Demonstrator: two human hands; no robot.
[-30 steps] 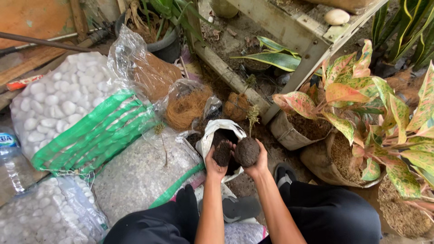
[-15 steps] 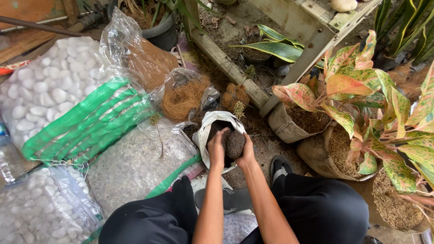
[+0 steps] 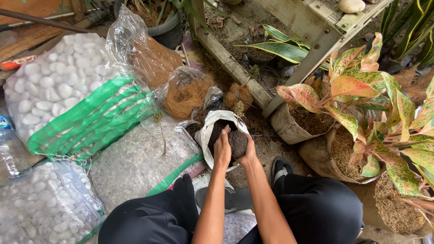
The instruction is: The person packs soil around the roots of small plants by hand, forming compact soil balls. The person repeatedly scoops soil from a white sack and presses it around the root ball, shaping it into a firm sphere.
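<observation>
- Both hands together over the open white plastic sack of dark soil (image 3: 212, 131), which sits on the ground just ahead of the person's knees.
- Left hand (image 3: 222, 150) and right hand (image 3: 247, 156) cup one dark round clump of soil (image 3: 238, 143) between them. Fingers of both curl round it, closed on the clump, not flat.
- Clump sits at the fingertip end of both hands, right above the sack mouth. Roughly ball-shaped, no clear long axis.
- Both hands touch the clump; left covers its near-left side, right supports it from under and right. Neither is clearly nearer.
- Sack mouth opens up and toward the person; rim rolled down.
- Count: one soil clump, one white soil sack, two hands.
- Around it: clear bag of brown coconut fibre (image 3: 187, 95) just left of and beyond the sack; one clear bag of fine white gravel with green edge (image 3: 135, 162) to the left.
- Two clear bags of large white pebbles visible: one upper left (image 3: 49, 86), one lower left (image 3: 36, 212).
- Right side: pink-green leafed plants in brown fibre-filled pots (image 3: 361, 95), near but apart from the hands.
</observation>
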